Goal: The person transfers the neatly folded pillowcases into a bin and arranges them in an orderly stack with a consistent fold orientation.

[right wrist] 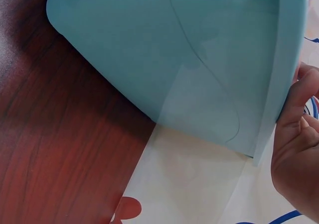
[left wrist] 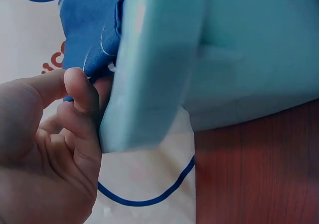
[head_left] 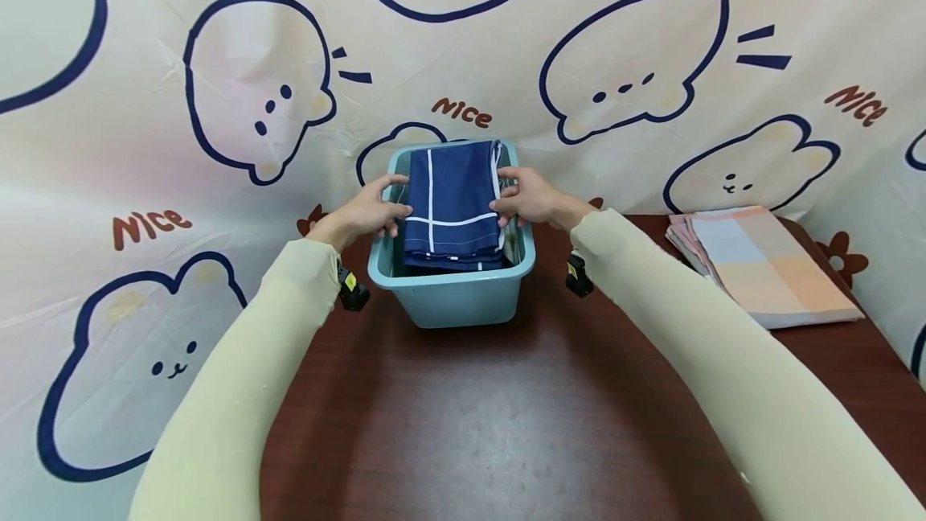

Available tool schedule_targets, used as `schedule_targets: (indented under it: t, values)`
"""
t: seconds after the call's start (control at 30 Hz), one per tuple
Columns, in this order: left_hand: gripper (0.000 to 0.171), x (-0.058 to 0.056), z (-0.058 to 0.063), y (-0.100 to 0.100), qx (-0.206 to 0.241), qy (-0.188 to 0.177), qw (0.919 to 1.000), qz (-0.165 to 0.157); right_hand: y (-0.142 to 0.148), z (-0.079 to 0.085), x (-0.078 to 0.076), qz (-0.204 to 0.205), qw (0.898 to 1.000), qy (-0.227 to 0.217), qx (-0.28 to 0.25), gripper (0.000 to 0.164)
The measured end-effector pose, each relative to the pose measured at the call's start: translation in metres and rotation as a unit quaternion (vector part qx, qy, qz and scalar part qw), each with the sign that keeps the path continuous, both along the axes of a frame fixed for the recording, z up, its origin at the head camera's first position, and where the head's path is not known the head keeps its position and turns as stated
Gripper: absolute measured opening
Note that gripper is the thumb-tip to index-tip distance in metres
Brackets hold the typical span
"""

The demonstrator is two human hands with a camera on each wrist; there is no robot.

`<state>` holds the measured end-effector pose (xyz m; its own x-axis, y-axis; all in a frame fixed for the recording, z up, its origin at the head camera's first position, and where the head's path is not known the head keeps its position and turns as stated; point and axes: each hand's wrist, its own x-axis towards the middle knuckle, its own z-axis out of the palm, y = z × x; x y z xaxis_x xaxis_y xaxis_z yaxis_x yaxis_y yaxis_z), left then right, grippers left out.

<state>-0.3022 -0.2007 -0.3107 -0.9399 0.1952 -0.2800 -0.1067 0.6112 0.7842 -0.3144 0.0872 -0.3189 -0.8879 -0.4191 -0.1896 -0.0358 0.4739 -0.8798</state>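
Note:
A folded navy cloth (head_left: 459, 191) with white stripes lies at the mouth of a light blue plastic bin (head_left: 463, 302). On its left side my left hand (head_left: 370, 207) holds the cloth's edge, thumb on top. My right hand (head_left: 538, 196) grips the opposite edge, its thumb also over the fabric. In the left wrist view, the left hand (left wrist: 62, 129) pinches the blue cloth (left wrist: 89, 25) right beside the bin's rim (left wrist: 149, 59). The bin's wall (right wrist: 199, 59) fills much of the right wrist view and hides the right hand's (right wrist: 299, 144) fingertips and the cloth.
The bin stands on a dark brown wooden table (head_left: 463, 408), close to a patterned curtain (head_left: 448, 47) with bear drawings. Toward the table's right back corner lies a folded checked cloth (head_left: 774, 264) in orange, white and pale blue.

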Motion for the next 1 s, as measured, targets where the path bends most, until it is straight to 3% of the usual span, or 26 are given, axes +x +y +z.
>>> schedule_targets:
  t: [0.67,1.0]
  values:
    - [0.061,-0.0009,-0.0024,0.0029,-0.023,0.014,0.9994,-0.020,-0.0004,0.0014,0.0004,0.002,1.000,0.005,0.025,0.071]
    - [0.045,-0.0022,-0.0040,0.0031,-0.077,0.046,0.9935,-0.071,-0.0021,-0.0008,-0.0009,0.004,1.000,0.010,0.008,0.059]
